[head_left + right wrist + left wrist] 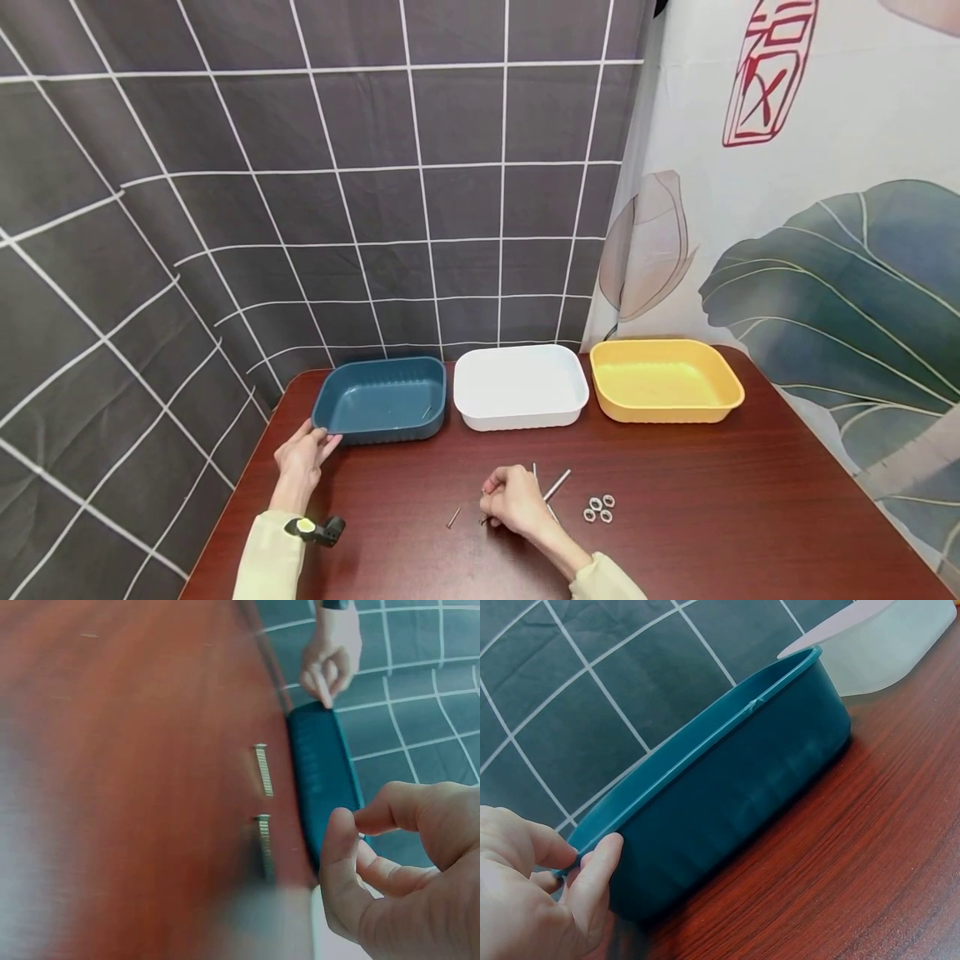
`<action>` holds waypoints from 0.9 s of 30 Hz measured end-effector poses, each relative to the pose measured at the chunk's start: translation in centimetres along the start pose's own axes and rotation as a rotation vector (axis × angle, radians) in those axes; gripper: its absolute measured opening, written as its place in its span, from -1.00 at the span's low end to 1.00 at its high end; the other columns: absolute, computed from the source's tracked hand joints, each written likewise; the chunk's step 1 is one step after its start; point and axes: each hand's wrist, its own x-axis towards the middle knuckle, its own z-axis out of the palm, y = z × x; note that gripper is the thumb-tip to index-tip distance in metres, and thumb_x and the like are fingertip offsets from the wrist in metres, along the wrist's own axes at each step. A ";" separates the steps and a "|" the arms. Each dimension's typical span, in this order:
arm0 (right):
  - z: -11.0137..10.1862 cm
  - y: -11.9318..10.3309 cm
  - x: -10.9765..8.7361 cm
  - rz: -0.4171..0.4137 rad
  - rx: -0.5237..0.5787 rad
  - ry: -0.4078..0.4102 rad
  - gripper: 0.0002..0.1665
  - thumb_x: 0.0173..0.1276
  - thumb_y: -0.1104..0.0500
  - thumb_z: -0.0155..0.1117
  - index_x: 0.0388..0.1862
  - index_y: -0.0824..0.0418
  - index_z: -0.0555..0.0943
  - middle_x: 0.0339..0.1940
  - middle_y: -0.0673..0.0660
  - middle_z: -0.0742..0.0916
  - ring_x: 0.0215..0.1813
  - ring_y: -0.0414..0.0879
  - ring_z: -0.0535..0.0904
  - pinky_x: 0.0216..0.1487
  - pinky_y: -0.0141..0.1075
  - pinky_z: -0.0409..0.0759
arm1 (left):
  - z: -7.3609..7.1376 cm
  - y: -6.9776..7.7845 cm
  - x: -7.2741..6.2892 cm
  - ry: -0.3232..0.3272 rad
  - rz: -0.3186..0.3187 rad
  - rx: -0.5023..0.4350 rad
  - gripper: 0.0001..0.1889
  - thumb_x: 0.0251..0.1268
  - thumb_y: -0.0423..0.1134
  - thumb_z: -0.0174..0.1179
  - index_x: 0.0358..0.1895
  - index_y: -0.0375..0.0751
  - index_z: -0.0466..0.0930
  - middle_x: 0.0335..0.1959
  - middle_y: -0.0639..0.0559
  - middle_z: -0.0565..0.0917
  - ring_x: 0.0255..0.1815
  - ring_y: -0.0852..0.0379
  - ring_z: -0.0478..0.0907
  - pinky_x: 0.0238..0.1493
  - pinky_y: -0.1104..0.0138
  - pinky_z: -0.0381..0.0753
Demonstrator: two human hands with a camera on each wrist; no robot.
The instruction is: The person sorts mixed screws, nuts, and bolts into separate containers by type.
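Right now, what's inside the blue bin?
A thin piece, maybe a screw, lies toward the right end of the blue bin. The near wall covers the strip just behind it; anything there can't be seen.

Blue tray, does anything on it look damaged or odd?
In the left wrist view, the blue tray has a small rough spot on its near rim, interrupting an otherwise smooth edge. It may be a nick or moulding mark; I can't tell.

Three trays (pixel 521 422), four nuts (pixel 596 503), at least two screws (pixel 263 771), at least two rods (pixel 557 484) show.
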 end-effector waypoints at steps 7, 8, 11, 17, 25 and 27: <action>-0.1 -1.8 2.9 0.036 0.042 0.032 -0.88 -0.03 0.45 0.22 -0.50 0.30 0.63 -0.64 0.00 0.66 -0.69 -0.08 0.63 -0.57 -0.17 0.74 | 0.0 0.1 -0.1 -0.005 0.004 0.006 -0.35 0.35 -0.58 -0.03 0.52 -0.38 0.13 -0.49 0.07 0.56 -0.51 0.30 0.66 -0.15 0.37 0.74; 0.0 -2.1 3.4 0.045 0.060 0.033 -0.88 -0.03 0.46 0.21 -0.49 0.31 0.63 -0.63 0.00 0.65 -0.69 -0.10 0.63 -0.55 -0.13 0.76 | 0.0 0.1 -0.1 -0.003 0.006 0.003 -0.35 0.34 -0.59 -0.03 0.52 -0.39 0.14 -0.48 0.07 0.56 -0.51 0.29 0.66 -0.16 0.37 0.74; 0.3 -3.0 4.9 0.070 0.116 0.036 -0.87 -0.03 0.48 0.19 -0.48 0.35 0.63 -0.61 0.03 0.64 -0.68 -0.15 0.60 -0.51 -0.10 0.77 | 0.0 0.1 -0.2 -0.001 0.014 -0.012 -0.35 0.33 -0.60 -0.03 0.51 -0.40 0.14 -0.46 0.07 0.57 -0.50 0.29 0.65 -0.18 0.38 0.75; 1.1 -4.7 7.9 0.145 0.213 0.025 -0.89 0.03 0.51 0.19 -0.47 0.40 0.62 -0.55 0.07 0.60 -0.65 -0.17 0.58 -0.42 -0.11 0.79 | 0.0 -0.1 -0.2 0.001 0.022 -0.025 -0.35 0.31 -0.61 -0.04 0.50 -0.44 0.15 -0.44 0.06 0.58 -0.51 0.28 0.65 -0.19 0.36 0.75; 2.5 -6.4 11.3 0.166 0.261 0.051 -0.93 0.12 0.51 0.22 -0.42 0.45 0.63 -0.58 0.11 0.62 -0.67 -0.18 0.57 -0.49 -0.29 0.76 | 0.0 -0.2 0.0 0.007 0.016 0.003 -0.36 0.33 -0.59 -0.02 0.50 -0.41 0.18 -0.46 0.07 0.58 -0.51 0.27 0.68 -0.16 0.35 0.75; 2.9 -6.6 12.0 0.172 0.275 0.050 -0.92 0.13 0.52 0.21 -0.42 0.45 0.62 -0.60 0.11 0.61 -0.67 -0.18 0.56 -0.51 -0.33 0.75 | 0.0 -0.2 -0.1 0.011 0.019 0.008 -0.37 0.34 -0.58 -0.02 0.50 -0.40 0.18 -0.43 0.06 0.59 -0.50 0.27 0.69 -0.15 0.34 0.74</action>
